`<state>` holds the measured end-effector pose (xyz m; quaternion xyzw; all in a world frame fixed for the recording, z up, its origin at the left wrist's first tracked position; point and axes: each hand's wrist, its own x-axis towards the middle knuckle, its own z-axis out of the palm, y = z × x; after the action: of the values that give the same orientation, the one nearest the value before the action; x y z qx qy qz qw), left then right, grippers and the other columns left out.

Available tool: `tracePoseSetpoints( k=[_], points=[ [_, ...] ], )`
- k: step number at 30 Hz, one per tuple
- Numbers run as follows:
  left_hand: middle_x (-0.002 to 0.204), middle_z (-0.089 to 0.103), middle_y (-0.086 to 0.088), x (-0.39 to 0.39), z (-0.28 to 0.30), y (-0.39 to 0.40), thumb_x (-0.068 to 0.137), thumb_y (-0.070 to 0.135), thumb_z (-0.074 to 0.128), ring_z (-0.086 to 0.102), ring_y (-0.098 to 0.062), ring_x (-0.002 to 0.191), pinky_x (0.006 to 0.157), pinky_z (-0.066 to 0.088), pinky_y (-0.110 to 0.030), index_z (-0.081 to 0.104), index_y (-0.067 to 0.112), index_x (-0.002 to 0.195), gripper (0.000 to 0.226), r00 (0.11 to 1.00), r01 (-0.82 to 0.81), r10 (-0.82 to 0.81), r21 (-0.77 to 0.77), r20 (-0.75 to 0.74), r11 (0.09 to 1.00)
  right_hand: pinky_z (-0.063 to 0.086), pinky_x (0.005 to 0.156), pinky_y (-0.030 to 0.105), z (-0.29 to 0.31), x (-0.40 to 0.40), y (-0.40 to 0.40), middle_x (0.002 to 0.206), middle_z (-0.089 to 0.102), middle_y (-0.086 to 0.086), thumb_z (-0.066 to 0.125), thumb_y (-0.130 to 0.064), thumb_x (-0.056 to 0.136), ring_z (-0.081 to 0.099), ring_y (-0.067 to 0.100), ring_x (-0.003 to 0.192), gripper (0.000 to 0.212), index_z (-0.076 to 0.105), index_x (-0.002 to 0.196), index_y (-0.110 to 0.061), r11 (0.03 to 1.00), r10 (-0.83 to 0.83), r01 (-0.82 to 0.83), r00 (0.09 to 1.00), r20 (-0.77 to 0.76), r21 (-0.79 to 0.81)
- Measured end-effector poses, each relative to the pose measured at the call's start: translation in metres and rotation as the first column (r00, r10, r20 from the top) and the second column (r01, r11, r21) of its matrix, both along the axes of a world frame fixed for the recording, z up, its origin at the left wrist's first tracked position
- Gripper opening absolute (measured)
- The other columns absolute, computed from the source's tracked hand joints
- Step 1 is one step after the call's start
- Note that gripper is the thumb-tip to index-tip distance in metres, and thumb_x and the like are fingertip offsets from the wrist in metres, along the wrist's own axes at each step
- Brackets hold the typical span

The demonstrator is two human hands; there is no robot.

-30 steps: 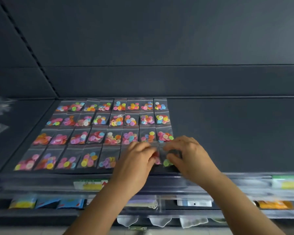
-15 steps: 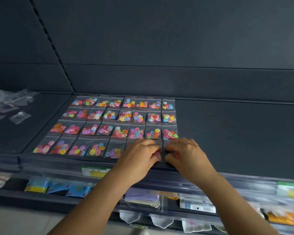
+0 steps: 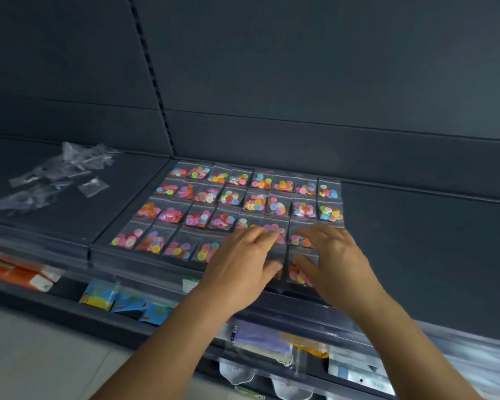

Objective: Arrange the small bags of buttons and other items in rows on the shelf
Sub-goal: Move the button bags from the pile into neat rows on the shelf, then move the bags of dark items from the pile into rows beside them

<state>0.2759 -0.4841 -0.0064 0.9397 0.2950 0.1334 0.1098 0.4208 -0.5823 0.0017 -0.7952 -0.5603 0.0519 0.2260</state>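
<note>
Both hands had loosened since half a second earlier: where their fingertips had been pinched together over one bag at the front of the grid, the fingers now lay spread and nearly flat. From the left hand (image 3: 240, 264), the right hand (image 3: 334, 262) sat at 3 o'clock, a narrow gap between them. Through that gap showed a front-row bag (image 3: 299, 274) of pink and yellow buttons, lying flat at the front edge of the shelf (image 3: 416, 241); the right thumb lay across its top. Whether the other fingertips pressed on bags or hovered just above them could not be told.

Small clear bags of coloured buttons (image 3: 254, 202) lay in four rows, edges touching, at 12 o'clock from the hands. At 10 o'clock, well apart on the neighbouring shelf panel, lay a loose heap of clear bags (image 3: 61, 174). Below the shelf edge, at 6 o'clock, packets (image 3: 100, 294) hung on a lower tier, blurred.
</note>
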Motion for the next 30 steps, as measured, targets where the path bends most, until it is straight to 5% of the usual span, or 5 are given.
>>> tracePoseSetpoints(
  k=[12,30],
  points=[
    [0.152,0.027,0.008,-0.145,0.009,0.124,0.093,0.045,0.048,0.022,-0.013,0.138,0.112,0.019,-0.027,0.017,0.028,0.149,0.066,0.975,-0.221,0.220,0.032,0.038,0.975,0.013,0.115,0.027,0.008,-0.128,0.148,0.153,0.024,-0.007,0.052,-0.044,0.090,0.018,0.014,0.140,0.070,0.016,0.149,-0.030,0.976,0.217,-0.217,0.975,0.052,-0.016],
    [0.152,0.026,-0.002,-0.309,-0.013,0.317,0.095,0.044,0.043,0.020,-0.020,0.140,0.115,0.016,-0.033,0.022,0.019,0.148,0.062,0.919,-0.392,0.391,-0.003,-0.056,0.920,0.021,0.115,0.036,-0.012,-0.278,0.356,0.151,0.030,-0.004,0.047,-0.038,0.094,0.024,0.020,0.139,0.056,0.028,0.146,-0.025,0.948,0.277,-0.270,0.961,0.017,-0.171]
  ],
)
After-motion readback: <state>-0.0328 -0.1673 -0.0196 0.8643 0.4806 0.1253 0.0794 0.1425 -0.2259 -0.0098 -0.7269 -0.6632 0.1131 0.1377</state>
